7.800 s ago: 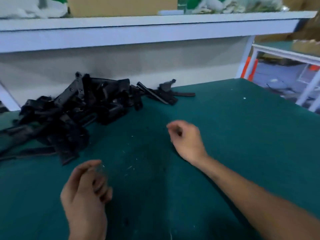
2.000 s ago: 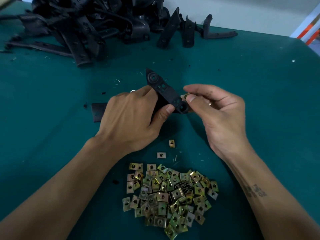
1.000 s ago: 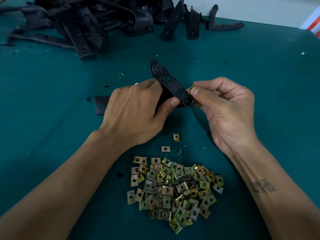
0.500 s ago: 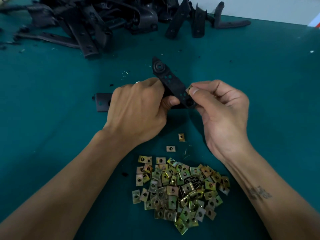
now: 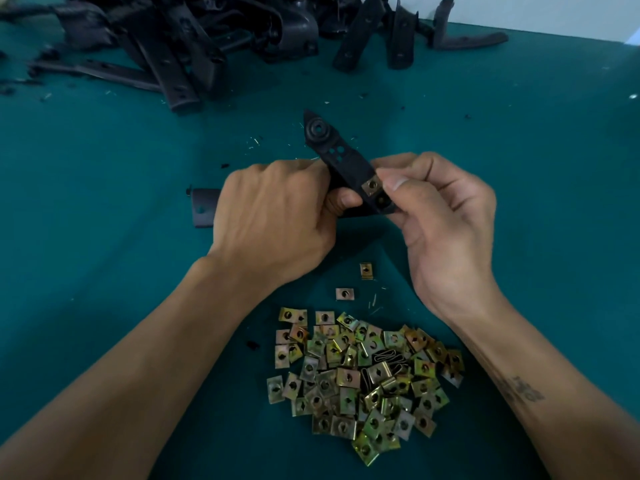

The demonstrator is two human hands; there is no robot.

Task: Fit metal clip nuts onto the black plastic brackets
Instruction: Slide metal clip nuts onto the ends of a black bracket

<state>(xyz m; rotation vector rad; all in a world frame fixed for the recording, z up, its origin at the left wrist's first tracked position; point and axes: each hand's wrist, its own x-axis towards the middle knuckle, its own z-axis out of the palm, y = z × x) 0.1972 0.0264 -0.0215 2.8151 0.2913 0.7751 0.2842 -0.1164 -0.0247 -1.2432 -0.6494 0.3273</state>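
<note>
We look down on a green desk (image 5: 104, 271) that fills nearly the whole view. Along its far edge, from the left to past the middle, lies a big tangled heap of black plastic brackets (image 5: 194, 39), some flat and some standing on edge. Near us, just right of the middle, sits a loose pile of metal clip nuts (image 5: 363, 379), yellowish and square, each with a hole; two stray nuts (image 5: 366, 270) lie apart just beyond the pile's far edge. Between heap and pile, both hands meet over the desk on one bracket (image 5: 341, 161), a long black piece that slants from a pointed far end with a round boss down toward the right. Our left hand (image 5: 277, 220) has its grip curled round the bracket's middle, knuckles up, the thumb pressing on the near side; another black part of the piece juts out to the left of this hand. Our right hand (image 5: 446, 223) has its grip closed in a pinch at the bracket's near right end, thumb on top. Just beside that thumb tip a single clip nut (image 5: 371, 186) sits on the edge of the bracket, touching it, its hole facing up, right by a round hole in the plastic.
</note>
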